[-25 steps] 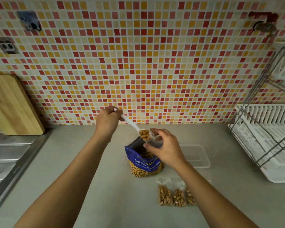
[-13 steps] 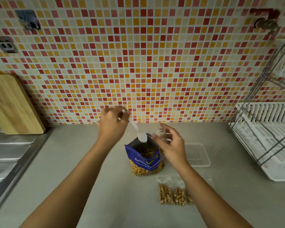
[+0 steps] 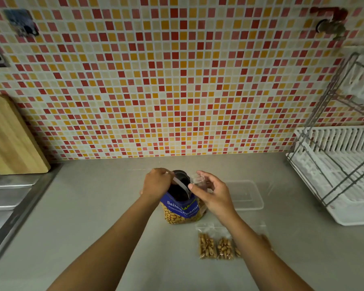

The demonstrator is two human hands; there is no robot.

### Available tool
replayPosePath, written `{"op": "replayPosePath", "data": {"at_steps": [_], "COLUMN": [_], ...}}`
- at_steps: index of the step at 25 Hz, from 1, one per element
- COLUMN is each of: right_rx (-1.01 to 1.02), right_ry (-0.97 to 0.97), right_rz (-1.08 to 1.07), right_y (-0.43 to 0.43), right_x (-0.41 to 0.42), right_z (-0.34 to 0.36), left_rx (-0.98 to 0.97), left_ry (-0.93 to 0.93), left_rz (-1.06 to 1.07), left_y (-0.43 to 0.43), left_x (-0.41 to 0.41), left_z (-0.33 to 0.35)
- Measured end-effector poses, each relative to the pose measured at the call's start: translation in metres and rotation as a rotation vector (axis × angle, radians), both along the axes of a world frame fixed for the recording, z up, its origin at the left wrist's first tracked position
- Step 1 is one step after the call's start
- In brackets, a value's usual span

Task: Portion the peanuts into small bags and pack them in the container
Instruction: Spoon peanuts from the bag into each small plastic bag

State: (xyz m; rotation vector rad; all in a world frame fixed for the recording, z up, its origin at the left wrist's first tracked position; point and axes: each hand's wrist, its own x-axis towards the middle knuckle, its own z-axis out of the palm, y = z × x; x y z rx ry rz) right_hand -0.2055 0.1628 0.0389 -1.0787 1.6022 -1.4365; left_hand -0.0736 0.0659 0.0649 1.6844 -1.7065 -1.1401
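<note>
A blue peanut bag stands open in the middle of the grey counter. My left hand grips a white plastic spoon whose bowl dips into the bag's mouth. My right hand pinches a small clear bag at the peanut bag's right edge. Several small filled bags of peanuts lie on the counter in front, partly hidden by my right forearm. A clear plastic container sits empty to the right, behind my right hand.
A white dish rack with a metal frame fills the right side. A wooden cutting board leans on the tiled wall at left, above a steel sink. The counter stretches bare between sink and bag.
My left hand tipped the spoonful of peanuts into the small bag, then lowered the empty spoon into the peanut bag. My right hand stayed at the bag's right edge with the small bag.
</note>
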Motion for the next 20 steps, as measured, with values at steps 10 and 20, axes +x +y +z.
{"op": "replayPosePath", "data": {"at_steps": [10, 20], "right_rx": [0.008, 0.005], "right_ry": [-0.016, 0.285], "right_rz": [-0.042, -0.046], "right_y": [-0.002, -0.004], "right_x": [-0.003, -0.017], "right_z": [0.003, 0.022], "left_rx": [0.170, 0.131], "left_ry": [0.310, 0.362], "left_rz": [0.172, 0.314], "left_y": [0.001, -0.015], "left_x": [0.021, 0.046], "left_z": [0.019, 0.026]}}
